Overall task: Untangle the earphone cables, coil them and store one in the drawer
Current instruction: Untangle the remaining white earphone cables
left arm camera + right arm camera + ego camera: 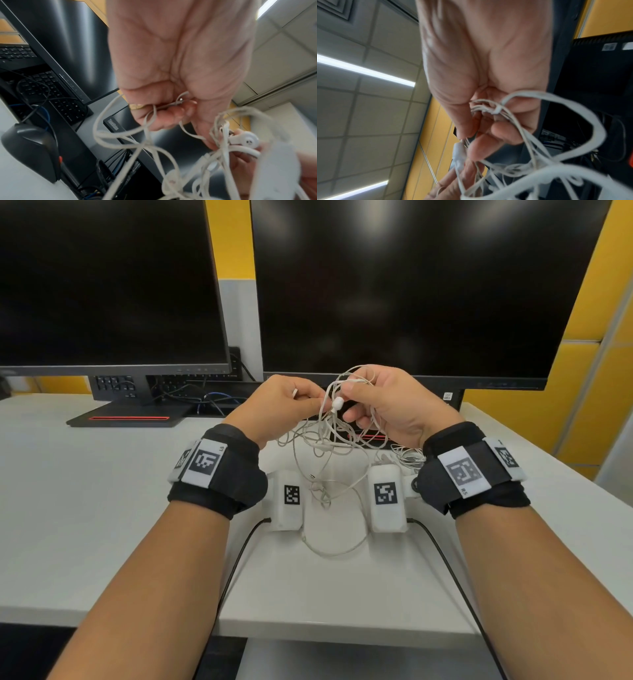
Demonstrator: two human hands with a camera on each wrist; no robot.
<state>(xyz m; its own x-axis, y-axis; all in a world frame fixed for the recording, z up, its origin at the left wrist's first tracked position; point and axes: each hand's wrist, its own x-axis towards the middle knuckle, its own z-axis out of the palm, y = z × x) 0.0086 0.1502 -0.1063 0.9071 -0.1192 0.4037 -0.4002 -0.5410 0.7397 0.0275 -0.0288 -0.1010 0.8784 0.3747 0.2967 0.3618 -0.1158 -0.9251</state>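
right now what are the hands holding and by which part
Both hold the tangled white earphone cables: left hand pinches a strand, right hand pinches the knotted bunch near an earbud.

2 dark monitors (411, 285) on a white desk (85, 491) — yellow wall panels (589, 405), ceiling strip lights (366, 70).

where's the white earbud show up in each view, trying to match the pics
Head: the white earbud hangs at centre between the left hand and right hand.
Left wrist: lower right, below the left hand, amid cable loops.
Right wrist: no earbud clearly shows; a white inline piece sits by the fingertips, what it is I cannot tell.
Shared landmark: the tangled white cables, seen in all three.
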